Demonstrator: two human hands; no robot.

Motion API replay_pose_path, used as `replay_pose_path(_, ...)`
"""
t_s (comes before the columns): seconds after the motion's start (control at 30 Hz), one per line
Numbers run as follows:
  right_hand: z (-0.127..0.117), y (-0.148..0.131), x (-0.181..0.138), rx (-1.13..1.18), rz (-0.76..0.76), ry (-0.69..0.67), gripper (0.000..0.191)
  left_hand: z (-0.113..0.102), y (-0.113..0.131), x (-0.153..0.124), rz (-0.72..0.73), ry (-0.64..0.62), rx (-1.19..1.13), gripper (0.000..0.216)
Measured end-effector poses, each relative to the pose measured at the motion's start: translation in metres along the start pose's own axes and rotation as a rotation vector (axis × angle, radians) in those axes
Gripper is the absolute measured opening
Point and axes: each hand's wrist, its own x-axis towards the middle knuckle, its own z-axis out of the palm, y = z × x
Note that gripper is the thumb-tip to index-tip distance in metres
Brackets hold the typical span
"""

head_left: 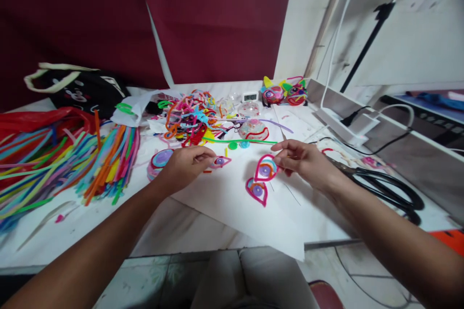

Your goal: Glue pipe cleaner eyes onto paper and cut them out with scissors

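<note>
Your left hand (190, 163) is pinched nearly closed, its fingertips on the small eye piece (221, 161), above the middle of the counter (163, 236). Your right hand (302, 161) is likewise closed, thumb and forefinger on the right side of the upper eye piece (266, 169); whether either piece is fully lifted, you cannot be told from this view.

The lower eye piece (257, 191) lies unheld on the white sheet (224, 207), just below, towards the counter's front edge. The green stem (239, 141) lies beyond your hands; the scissors (380, 188) lie near the right edge, and the stem bundle (108, 159) towards the left.

The step in hand appears to be positioning or comparing the pink-edged pieces. In my judgement, the next move calls for a light edge grip, keeping the outlines unbent and the lower piece undisturbed.
</note>
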Motion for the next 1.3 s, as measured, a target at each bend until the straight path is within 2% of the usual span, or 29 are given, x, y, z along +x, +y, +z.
replay_pose_path(0.13,0.025,-0.005,0.006,-0.015,0.033,-0.159,0.038,0.016,0.012,0.001,-0.174,-0.169,-0.519,0.044)
replay_pose_path(0.27,0.045,-0.011,0.008,-0.01,0.038,-0.291,0.041,0.034,0.029,0.0,-0.245,-0.337,-0.755,0.045)
replay_pose_path(0.33,0.05,-0.012,0.009,-0.015,0.037,-0.33,0.04,0.038,0.034,-0.001,-0.258,-0.353,-0.784,0.041)
replay_pose_path(0.47,0.054,-0.012,0.012,-0.032,0.019,-0.355,0.04,0.037,0.036,-0.004,-0.3,-0.307,-0.751,0.034)
replay_pose_path(0.73,0.059,-0.009,0.012,-0.115,-0.019,-0.315,0.038,0.028,0.029,-0.008,-0.346,-0.295,-0.707,0.033)
replay_pose_path(0.87,0.042,-0.01,-0.003,-0.233,-0.066,-0.245,0.037,0.021,0.012,-0.012,-0.381,-0.236,-0.626,0.037)
replay_pose_path(1.07,-0.015,0.002,-0.04,-0.471,-0.152,-0.101,0.026,0.005,-0.016,-0.022,-0.323,-0.18,-0.378,0.034)
replay_pose_path(1.23,-0.063,0.021,-0.065,-1.042,-0.36,0.079,0.024,-0.004,-0.022,-0.025,-0.265,-0.149,-0.16,0.034)
replay_pose_path(1.3,-0.077,0.028,-0.072,-1.175,-0.4,0.148,0.024,-0.008,-0.021,-0.026,-0.226,-0.137,-0.02,0.036)
